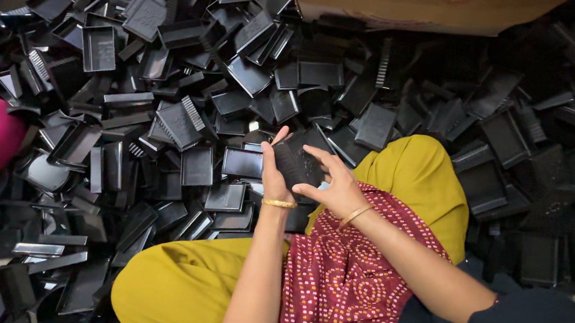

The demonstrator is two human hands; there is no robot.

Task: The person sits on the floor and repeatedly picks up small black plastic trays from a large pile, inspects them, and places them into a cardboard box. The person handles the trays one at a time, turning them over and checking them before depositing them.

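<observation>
The person holds one black plastic part point(296, 164) in both hands over the lap, so the step in hand looks like checking or fitting a single piece drawn from the heap of black plastic trays point(167, 101) spread to the left, right and far side; the next move probably calls for a firm two-handed grip and a careful turn of the piece. The left hand point(274, 174) is clasped round its left edge, thumb up — the right hand point(336, 186) grips its right side, fingers point(316, 158) spread across the face; the part lies between both palms, just above the yellow trousers point(413, 173).
</observation>
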